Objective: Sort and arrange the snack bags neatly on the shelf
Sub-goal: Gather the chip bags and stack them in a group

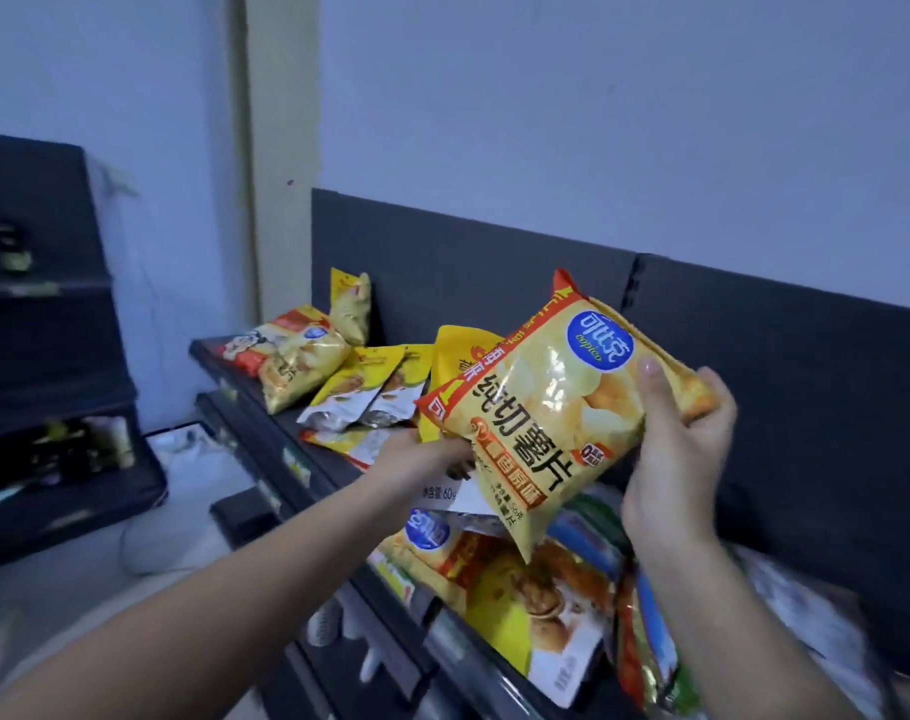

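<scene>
My right hand (pixel 673 449) grips the top right corner of a yellow potato chip bag (pixel 541 407) with a blue oval logo, held tilted above the dark shelf (pixel 266 407). My left hand (pixel 422 457) reaches under that bag's lower left edge; its fingers are hidden behind the bag and seem to hold a white-backed packet (pixel 453 493). Further left on the shelf lie several yellow snack bags (pixel 359 392) and another chip bag (pixel 292 363). One small yellow bag (pixel 350 304) stands against the back panel. More bags (pixel 525 589) lie piled below my hands.
A dark back panel (pixel 754 356) runs behind the shelf. Lower shelf tiers with price strips (pixel 297 467) step down toward me. A second dark rack (pixel 53 356) stands at the left wall. White cables (pixel 183 444) lie on the floor between the racks.
</scene>
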`<act>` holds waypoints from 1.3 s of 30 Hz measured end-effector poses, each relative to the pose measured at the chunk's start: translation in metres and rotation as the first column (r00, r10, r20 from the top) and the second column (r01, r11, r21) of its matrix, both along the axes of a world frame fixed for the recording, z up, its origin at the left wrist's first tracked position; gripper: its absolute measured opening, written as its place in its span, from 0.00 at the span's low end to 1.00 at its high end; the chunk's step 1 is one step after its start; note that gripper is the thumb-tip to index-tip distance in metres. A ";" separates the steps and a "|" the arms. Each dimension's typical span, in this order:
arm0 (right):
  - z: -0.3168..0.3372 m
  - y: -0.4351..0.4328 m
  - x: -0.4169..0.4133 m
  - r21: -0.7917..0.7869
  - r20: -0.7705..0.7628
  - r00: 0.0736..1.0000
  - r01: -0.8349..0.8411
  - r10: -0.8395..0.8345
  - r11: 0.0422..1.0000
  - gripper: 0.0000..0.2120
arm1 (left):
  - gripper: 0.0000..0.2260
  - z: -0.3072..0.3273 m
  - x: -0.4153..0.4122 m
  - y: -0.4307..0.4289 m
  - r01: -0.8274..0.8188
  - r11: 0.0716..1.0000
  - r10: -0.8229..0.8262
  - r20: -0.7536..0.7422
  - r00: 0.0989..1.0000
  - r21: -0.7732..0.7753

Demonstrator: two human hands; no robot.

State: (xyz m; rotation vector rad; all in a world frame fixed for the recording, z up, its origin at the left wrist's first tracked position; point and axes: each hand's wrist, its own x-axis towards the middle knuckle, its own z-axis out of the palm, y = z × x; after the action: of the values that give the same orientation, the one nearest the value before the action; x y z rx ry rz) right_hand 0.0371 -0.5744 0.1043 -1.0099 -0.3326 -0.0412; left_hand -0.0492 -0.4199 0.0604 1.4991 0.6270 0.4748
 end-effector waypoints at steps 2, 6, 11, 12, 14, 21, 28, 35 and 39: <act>-0.010 0.037 -0.018 -0.015 -0.069 0.982 -0.179 0.177 0.984 0.30 | 0.08 0.002 -0.019 0.025 -0.043 0.999 0.043 0.009 0.999 0.007; -0.024 0.088 -0.045 -0.126 -0.154 0.935 -0.339 0.320 0.932 0.37 | 0.06 -0.002 -0.045 0.066 -0.085 0.996 0.085 -0.004 0.996 0.041; -0.018 0.116 -0.027 -0.102 -0.182 0.942 -0.303 0.282 0.947 0.28 | 0.07 -0.020 -0.061 0.113 -0.195 0.981 0.195 -0.011 0.981 -0.019; -0.018 0.122 -0.021 -0.115 -0.164 0.952 -0.277 0.257 0.954 0.27 | 0.07 -0.024 -0.062 0.123 -0.215 0.976 0.215 -0.002 0.977 -0.043; -0.017 0.137 -0.010 -0.157 -0.114 0.969 -0.234 0.218 0.959 0.28 | 0.07 -0.031 -0.062 0.141 -0.223 0.971 0.224 -0.002 0.975 -0.081; -0.026 0.223 0.033 -0.230 -0.026 0.973 -0.230 0.230 0.946 0.28 | 0.12 -0.043 -0.037 0.229 -0.189 0.974 0.192 0.015 0.981 -0.124; -0.016 0.296 0.108 -0.238 -0.012 0.991 -0.132 0.133 0.962 0.28 | 0.10 -0.021 0.019 0.328 -0.176 0.984 0.176 0.015 0.984 -0.032; -0.027 0.328 0.150 -0.326 0.118 0.993 0.050 -0.012 0.944 0.25 | 0.06 -0.021 0.069 0.389 -0.112 0.993 0.111 0.024 0.993 0.033; -0.035 0.330 0.163 -0.388 0.123 0.990 0.110 -0.067 0.915 0.29 | 0.05 -0.016 0.111 0.408 -0.038 0.994 0.035 0.029 0.999 0.104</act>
State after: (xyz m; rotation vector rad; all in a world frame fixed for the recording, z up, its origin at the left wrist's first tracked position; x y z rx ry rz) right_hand 0.2001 -0.2440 0.0695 -1.4271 -0.4031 -0.1145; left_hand 0.0617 -0.0124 0.0444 1.5799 0.6170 0.5630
